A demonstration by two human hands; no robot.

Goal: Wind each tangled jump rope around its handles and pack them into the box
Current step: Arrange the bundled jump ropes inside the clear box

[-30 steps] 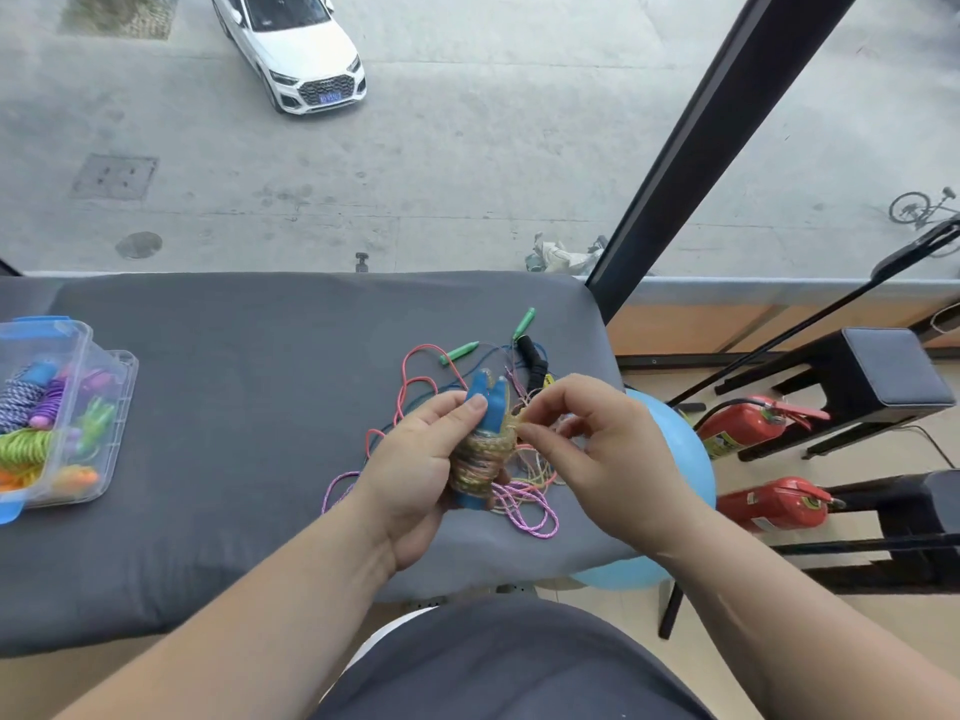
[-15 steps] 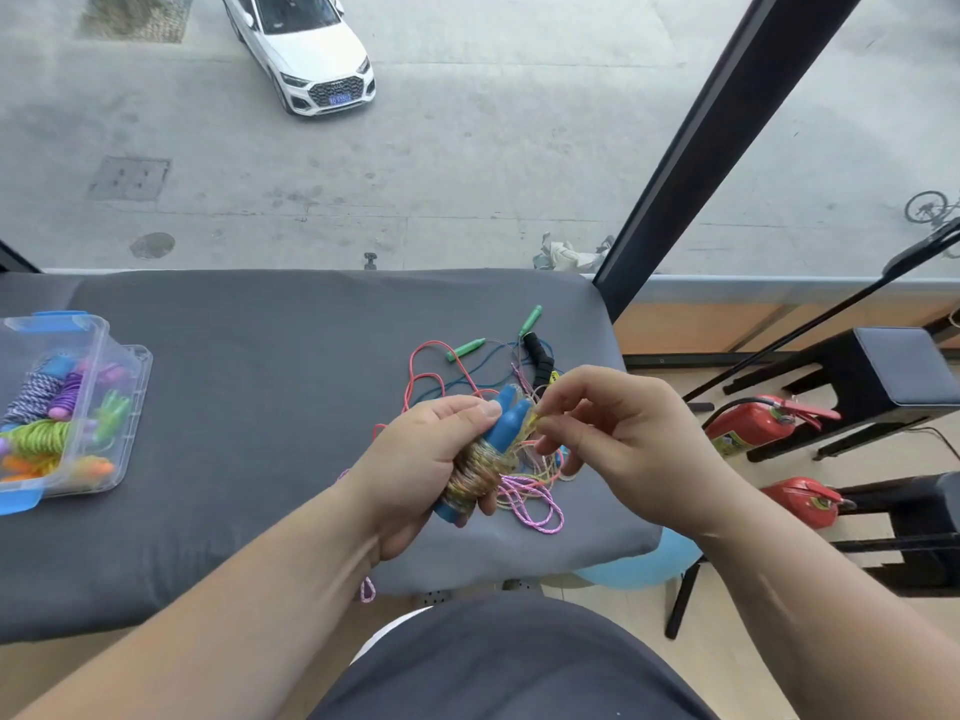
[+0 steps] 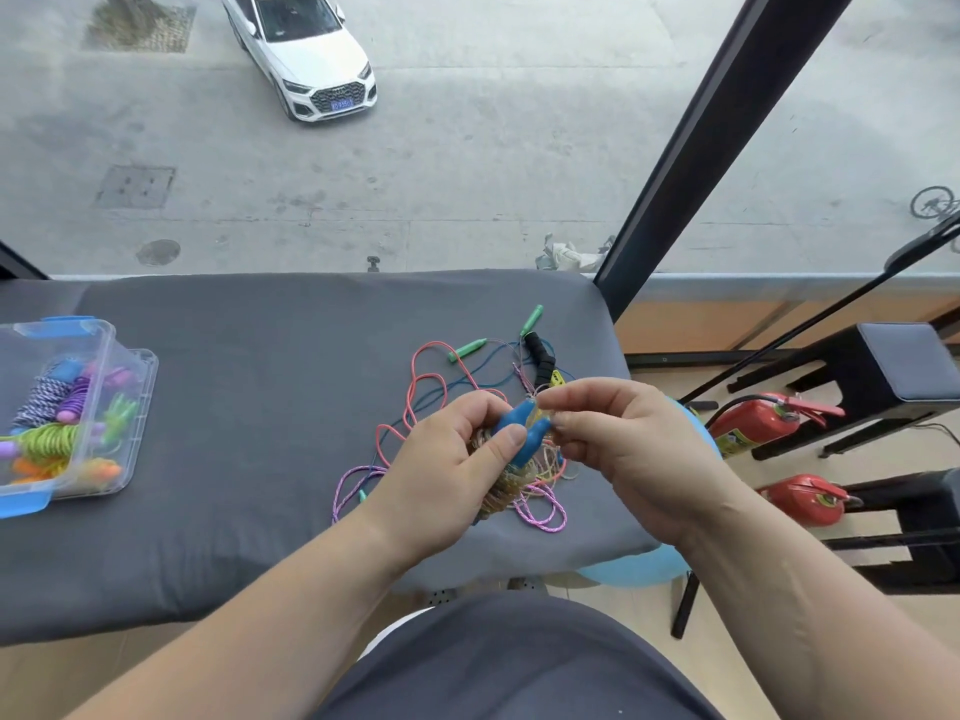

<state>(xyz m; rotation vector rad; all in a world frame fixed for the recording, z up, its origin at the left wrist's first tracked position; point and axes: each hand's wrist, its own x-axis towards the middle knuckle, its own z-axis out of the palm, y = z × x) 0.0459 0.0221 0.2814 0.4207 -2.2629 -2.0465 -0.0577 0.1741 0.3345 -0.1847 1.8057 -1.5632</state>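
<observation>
My left hand (image 3: 447, 475) grips a jump rope with two blue handles (image 3: 519, 431), its yellowish cord wound into a bundle (image 3: 506, 485) around them. My right hand (image 3: 618, 444) pinches the loose end of that cord right at the handle tips. Beneath both hands a tangle of ropes (image 3: 441, 387) lies on the grey table (image 3: 249, 407): red, blue and pink cords, two green handles (image 3: 467, 349) and a black handle (image 3: 540, 361). A clear plastic box (image 3: 111, 423) with blue clips sits at the table's left edge, holding several wound ropes.
The table's right edge is close to the tangle. A blue ball (image 3: 639, 569) shows under that edge. Two red fire extinguishers (image 3: 753, 426) and dark stools (image 3: 893, 371) stand on the floor at right. A window with a black post (image 3: 696, 148) lies beyond the table.
The blue-handled bundle has tilted so its tips point right. My right hand has moved up to the handle tips with the cord end. The view has shifted slightly.
</observation>
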